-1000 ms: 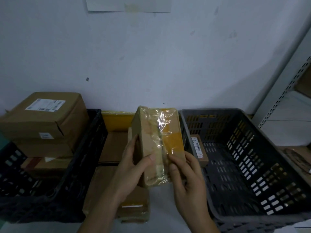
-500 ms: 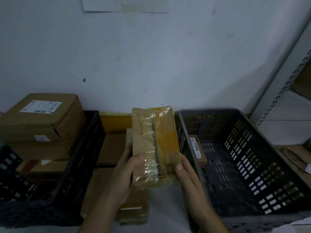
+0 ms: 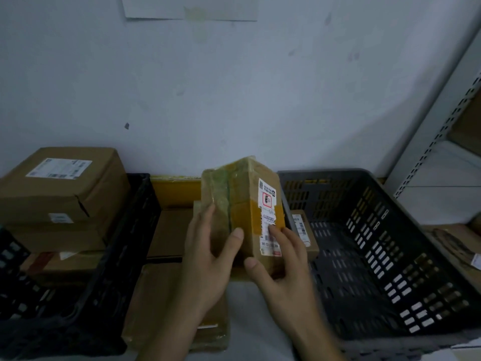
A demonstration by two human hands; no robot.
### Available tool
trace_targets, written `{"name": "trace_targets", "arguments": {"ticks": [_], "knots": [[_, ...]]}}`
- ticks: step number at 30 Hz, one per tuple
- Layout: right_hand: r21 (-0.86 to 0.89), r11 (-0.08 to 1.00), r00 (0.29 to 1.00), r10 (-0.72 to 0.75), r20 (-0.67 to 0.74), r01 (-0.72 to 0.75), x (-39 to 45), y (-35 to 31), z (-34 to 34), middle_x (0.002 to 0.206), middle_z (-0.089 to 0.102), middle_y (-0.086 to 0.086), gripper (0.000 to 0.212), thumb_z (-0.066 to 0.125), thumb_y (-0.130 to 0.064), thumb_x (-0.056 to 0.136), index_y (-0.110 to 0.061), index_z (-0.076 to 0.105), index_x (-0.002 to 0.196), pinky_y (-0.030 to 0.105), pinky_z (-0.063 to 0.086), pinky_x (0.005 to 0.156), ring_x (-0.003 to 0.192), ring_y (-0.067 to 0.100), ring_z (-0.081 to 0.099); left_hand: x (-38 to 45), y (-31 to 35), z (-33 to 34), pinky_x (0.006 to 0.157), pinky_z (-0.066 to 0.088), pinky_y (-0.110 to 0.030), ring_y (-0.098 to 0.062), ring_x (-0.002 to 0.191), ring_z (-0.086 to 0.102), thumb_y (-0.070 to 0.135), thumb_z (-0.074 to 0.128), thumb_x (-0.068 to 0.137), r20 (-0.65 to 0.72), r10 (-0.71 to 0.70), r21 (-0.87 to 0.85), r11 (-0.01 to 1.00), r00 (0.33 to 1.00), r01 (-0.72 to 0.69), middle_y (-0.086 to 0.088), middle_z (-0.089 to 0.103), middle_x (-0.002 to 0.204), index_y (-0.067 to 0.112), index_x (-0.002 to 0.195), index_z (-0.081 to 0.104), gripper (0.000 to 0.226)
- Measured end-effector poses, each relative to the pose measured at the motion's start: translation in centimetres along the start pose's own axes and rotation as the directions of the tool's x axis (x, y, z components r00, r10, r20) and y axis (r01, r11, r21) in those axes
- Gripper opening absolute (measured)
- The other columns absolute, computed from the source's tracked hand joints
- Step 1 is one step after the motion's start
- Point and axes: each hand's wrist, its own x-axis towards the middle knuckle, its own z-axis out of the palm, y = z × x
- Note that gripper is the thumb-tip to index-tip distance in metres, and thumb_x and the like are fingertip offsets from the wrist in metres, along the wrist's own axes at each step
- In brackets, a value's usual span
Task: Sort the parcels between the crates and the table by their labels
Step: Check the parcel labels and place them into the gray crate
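Observation:
Both hands hold a brown taped parcel (image 3: 243,204) up over the table between two crates. My left hand (image 3: 208,256) grips its left side, thumb across the front. My right hand (image 3: 281,267) grips its lower right corner, fingers over the white label with a red mark, which faces right. A black crate (image 3: 117,256) on the left holds stacked brown boxes (image 3: 65,188). The grey crate (image 3: 390,256) on the right holds one small labelled parcel (image 3: 304,230) by its left wall.
Flat brown parcels (image 3: 169,233) lie on the table (image 3: 250,321) between the crates, under my hands, with a yellow one at the wall. A metal shelf upright (image 3: 442,118) stands at the right. More cardboard (image 3: 453,243) lies beyond the grey crate.
The parcel has been turned in my hands, so the face with the white label now shows on the right. My right hand shifted up onto that label.

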Motion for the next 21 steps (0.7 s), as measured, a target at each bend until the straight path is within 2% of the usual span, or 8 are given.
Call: {"name": "trace_targets", "arguments": {"ticks": [3,5,8,9,11,15,17,21], "knots": [[-0.068,0.996,0.997,-0.067,-0.032,0.065,-0.6,0.2,0.7,0.166,0.017,-0.029,0.099,0.054,-0.105,0.065,-0.054,0.047,0.15,0.012,0.035,0.112,0.15,-0.016,0.019,0.6,-0.4,-0.1,0.122,0.038,-0.058,-0.013,0.161,0.021,0.106,0.043,0.069,0.068,-0.068,0.101,0.993,0.995,0.061,0.027,0.01,0.172,0.06,0.162,0.013,0.108],[-0.081,0.988,0.99,-0.134,-0.046,0.13,-0.9,0.5,0.9,0.168,0.025,-0.021,0.079,0.057,-0.094,0.08,-0.05,0.056,0.145,0.016,0.04,0.115,0.155,-0.004,0.026,1.0,-0.4,-0.5,0.119,0.041,-0.06,-0.017,0.16,0.023,0.108,0.049,0.063,0.143,-0.149,0.093,0.986,0.978,0.137,0.03,0.004,0.172,0.068,0.158,0.012,0.11],[-0.124,0.969,0.962,-0.232,-0.146,0.215,-0.8,1.0,0.5,0.162,0.04,-0.01,0.039,0.072,-0.052,0.099,-0.038,0.069,0.135,0.008,0.041,0.109,0.151,0.001,0.037,1.0,-0.1,-0.9,0.113,0.05,-0.054,-0.015,0.144,0.051,0.085,0.069,0.07,0.223,-0.2,-0.082,0.971,0.954,0.223,0.022,0.036,0.165,0.089,0.129,0.033,0.069],[-0.145,0.966,0.952,-0.242,-0.187,0.216,-0.7,1.1,0.2,0.16,0.042,-0.011,0.036,0.074,-0.037,0.1,-0.037,0.067,0.135,0.006,0.039,0.108,0.149,0.0,0.039,1.1,-0.1,-1.1,0.112,0.051,-0.052,-0.012,0.137,0.058,0.075,0.072,0.074,0.228,-0.212,-0.137,0.959,0.95,0.247,0.023,0.047,0.158,0.089,0.125,0.038,0.062],[-0.127,0.975,0.946,-0.208,-0.25,0.181,-0.3,1.3,-0.5,0.158,0.044,-0.014,0.047,0.074,-0.021,0.099,-0.038,0.061,0.141,0.011,0.043,0.108,0.146,0.001,0.044,1.1,-0.1,-1.3,0.109,0.053,-0.048,-0.011,0.124,0.069,0.061,0.077,0.081,0.234,-0.238,-0.23,0.928,0.942,0.292,0.022,0.065,0.142,0.077,0.132,0.048,0.061],[0.085,0.996,0.974,-0.002,-0.227,0.021,0.5,1.3,-1.7,0.144,0.062,-0.022,0.052,0.07,-0.026,0.101,-0.034,0.056,0.151,0.032,0.059,0.102,0.128,-0.001,0.062,0.9,0.1,-1.1,0.106,0.054,-0.049,-0.014,0.115,0.075,0.045,0.074,0.084,0.269,-0.244,-0.32,0.89,0.932,0.325,0.014,0.076,0.127,0.056,0.142,0.056,0.062],[0.05,0.998,0.977,-0.013,-0.211,0.024,0.6,1.3,-2.2,0.14,0.064,-0.027,0.048,0.068,-0.028,0.102,-0.038,0.059,0.148,0.035,0.06,0.101,0.127,0.0,0.064,0.9,0.1,-0.7,0.108,0.053,-0.051,-0.015,0.116,0.074,0.045,0.077,0.085,0.28,-0.238,-0.332,0.885,0.93,0.326,0.014,0.076,0.128,0.056,0.144,0.055,0.064],[-0.12,0.991,0.972,-0.092,-0.217,0.067,0.5,0.8,-3.9,0.137,0.06,-0.033,0.047,0.069,-0.028,0.102,-0.044,0.057,0.145,0.03,0.057,0.101,0.127,-0.003,0.06,1.3,0.5,0.8,0.108,0.053,-0.05,-0.013,0.116,0.074,0.05,0.081,0.084,0.317,-0.192,-0.357,0.883,0.929,0.304,0.016,0.076,0.127,0.058,0.143,0.055,0.065]]}}
